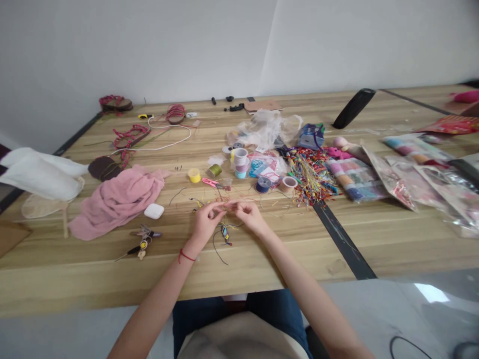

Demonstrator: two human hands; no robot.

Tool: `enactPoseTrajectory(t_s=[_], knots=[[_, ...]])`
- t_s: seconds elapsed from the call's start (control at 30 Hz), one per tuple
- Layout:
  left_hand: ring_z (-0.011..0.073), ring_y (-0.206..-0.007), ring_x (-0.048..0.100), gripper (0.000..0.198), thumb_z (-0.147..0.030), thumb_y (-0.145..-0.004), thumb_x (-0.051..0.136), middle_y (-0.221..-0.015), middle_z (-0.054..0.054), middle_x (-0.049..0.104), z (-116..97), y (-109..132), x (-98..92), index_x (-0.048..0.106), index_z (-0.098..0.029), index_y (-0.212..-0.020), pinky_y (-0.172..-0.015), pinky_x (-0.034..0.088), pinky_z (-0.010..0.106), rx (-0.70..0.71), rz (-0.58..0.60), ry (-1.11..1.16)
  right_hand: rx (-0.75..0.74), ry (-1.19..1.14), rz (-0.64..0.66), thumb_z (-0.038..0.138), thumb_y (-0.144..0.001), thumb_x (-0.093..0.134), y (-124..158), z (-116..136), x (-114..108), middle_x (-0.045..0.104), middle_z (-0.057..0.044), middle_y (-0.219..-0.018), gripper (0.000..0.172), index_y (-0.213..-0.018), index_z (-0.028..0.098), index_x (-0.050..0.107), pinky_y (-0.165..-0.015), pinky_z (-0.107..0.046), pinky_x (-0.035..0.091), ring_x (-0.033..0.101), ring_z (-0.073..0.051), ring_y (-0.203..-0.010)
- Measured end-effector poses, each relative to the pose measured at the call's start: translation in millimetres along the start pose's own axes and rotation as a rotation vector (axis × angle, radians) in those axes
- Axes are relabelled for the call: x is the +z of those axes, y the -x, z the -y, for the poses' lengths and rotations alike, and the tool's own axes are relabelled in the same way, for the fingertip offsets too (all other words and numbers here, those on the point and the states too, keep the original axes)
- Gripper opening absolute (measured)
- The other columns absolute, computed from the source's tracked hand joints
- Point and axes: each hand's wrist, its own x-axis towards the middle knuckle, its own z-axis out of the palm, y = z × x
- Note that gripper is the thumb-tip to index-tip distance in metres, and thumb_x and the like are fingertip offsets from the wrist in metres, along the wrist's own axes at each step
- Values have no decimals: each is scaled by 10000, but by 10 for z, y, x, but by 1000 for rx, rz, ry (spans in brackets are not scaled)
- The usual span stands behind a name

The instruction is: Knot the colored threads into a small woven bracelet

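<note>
My left hand (pixel 205 223) and my right hand (pixel 249 215) hover close together above the wooden table (pixel 262 249). Fingertips of both hands pinch thin thread (pixel 224 205), which is too fine to follow clearly. Just below them, a small multicoloured braided cord piece (pixel 225 235) lies on the table with a dark cord (pixel 216 247) trailing from it. A red string bracelet (pixel 183 256) circles my left wrist. Loose thin wires and threads (pixel 198 203) are scattered beyond my hands.
Thread spools (pixel 240 163), a pink cloth (pixel 118 202), a white case (pixel 154 211), keyrings with a small tool (pixel 141 243), a tassel bundle (pixel 310 177), plastic bags (pixel 422 174) and a black cylindrical object (pixel 354 108) lie around the table.
</note>
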Motion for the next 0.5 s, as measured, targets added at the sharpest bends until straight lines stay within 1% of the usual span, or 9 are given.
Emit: enactPoseTrajectory(t_s=[0.13, 0.27, 0.4, 0.5], knots=[[62, -466, 369, 246, -231, -788, 679, -708, -13, 671, 13, -3, 9, 715, -187, -1028, -464, 324, 184, 14, -5, 17, 0, -53, 10, 321, -723, 641, 10, 12, 20, 702, -69, -991, 382, -486, 216, 359, -885, -413, 502, 658, -234, -944], [60, -468, 385, 228, -230, -789, 685, -695, -14, 666, 22, -5, 13, 717, -182, -1010, -460, 323, 180, 20, -12, 17, 8, -38, 19, 364, -727, 656, 9, 28, 30, 699, -64, -997, 401, -489, 217, 368, -897, -430, 503, 659, -242, -949], [58, -470, 385, 226, -221, -786, 690, -714, -13, 669, 25, -1, 17, 714, -176, -1007, -461, 327, 180, 20, -10, 3, -33, -32, 41, 343, -750, 653, 1, 39, 25, 696, -57, -937, 386, -495, 217, 392, -874, -411, 501, 653, -233, -932], [56, -472, 387, 226, -201, -786, 686, -727, -14, 672, 24, 2, 19, 711, -178, -1010, -469, 336, 177, 29, -12, -10, -62, -6, 50, 342, -765, 662, -2, 54, 19, 690, -45, -884, 355, -520, 209, 442, -864, -387, 488, 646, -218, -905]])
